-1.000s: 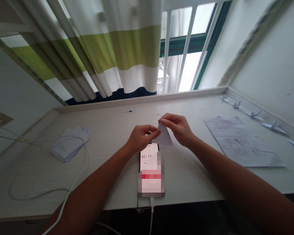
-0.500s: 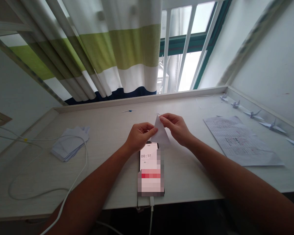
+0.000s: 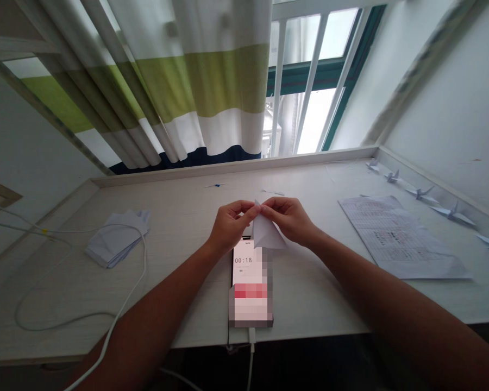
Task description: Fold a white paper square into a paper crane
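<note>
A folded sheet of white paper (image 3: 265, 232), pointed at the top and wider below, is pinched between my two hands. My left hand (image 3: 233, 220) grips it near the tip with thumb and forefinger, from the left side. From the right, my right hand (image 3: 290, 217) pinches the same upper part, so that the fingertips of both hands nearly meet. The paper's lower edge hangs over the top of a phone (image 3: 244, 271), whose screen reads 00:18. Small creases under the fingers are hidden.
Folded papers (image 3: 116, 239) lie at the left, crossed by a white cable (image 3: 144, 260). Right of my hands are written sheets (image 3: 399, 236). Several paper cranes (image 3: 420, 193) line the desk's right edge. A small blue-and-white item (image 3: 217, 185) sits towards the back. The phone's charging cable (image 3: 251, 339) drops over the front edge.
My right hand has come down and left along the paper's tip, closer to my left hand. The paper has shifted slightly lower, and a thin white strip behind the hands now shows.
</note>
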Available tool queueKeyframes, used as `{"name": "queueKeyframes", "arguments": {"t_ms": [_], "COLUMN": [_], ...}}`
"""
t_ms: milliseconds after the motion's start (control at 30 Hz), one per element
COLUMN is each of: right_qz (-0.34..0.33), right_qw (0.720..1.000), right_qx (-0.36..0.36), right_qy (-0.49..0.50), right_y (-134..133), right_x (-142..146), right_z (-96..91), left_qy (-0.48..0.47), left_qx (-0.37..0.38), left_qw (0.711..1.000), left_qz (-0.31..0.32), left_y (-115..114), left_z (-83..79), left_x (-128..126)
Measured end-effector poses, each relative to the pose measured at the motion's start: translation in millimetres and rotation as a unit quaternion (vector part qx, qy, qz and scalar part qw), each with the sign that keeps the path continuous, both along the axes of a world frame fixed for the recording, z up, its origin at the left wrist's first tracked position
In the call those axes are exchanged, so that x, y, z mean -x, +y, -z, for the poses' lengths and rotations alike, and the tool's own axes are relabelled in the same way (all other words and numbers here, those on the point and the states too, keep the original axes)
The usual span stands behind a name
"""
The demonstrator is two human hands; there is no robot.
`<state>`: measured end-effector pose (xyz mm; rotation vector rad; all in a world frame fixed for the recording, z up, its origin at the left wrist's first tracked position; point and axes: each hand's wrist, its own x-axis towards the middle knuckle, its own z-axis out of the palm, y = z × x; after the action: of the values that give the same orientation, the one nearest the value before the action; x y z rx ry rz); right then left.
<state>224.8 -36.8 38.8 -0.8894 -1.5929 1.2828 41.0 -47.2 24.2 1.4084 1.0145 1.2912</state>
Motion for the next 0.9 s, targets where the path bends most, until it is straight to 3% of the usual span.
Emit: {"name": "queueKeyframes", "arguments": {"t_ms": [367, 633, 900], "right_qz": [-0.046, -0.064, -0.051], "right_qw": [0.998, 0.997, 0.997], "right_qx": [0.042, 0.036, -0.001], "right_qy": [-0.027, -0.004, -0.063], "right_y": [0.6, -0.4, 6.5], "right_x": [1.5, 0.3, -1.6], "right_z": [4.8, 3.2, 8.2], "left_qy": [-0.012, -0.011, 0.02], "left_qx": [-0.007, 0.024, -0.017], "left_qw": [0.997, 1.0, 0.999], "left_qz": [-0.075, 0.005, -0.034], "left_y": [0.6, -0.8, 1.5], "left_z": [-2.6, -6.1, 0.2], "left_x": [0.4, 2.4, 3.6]}}
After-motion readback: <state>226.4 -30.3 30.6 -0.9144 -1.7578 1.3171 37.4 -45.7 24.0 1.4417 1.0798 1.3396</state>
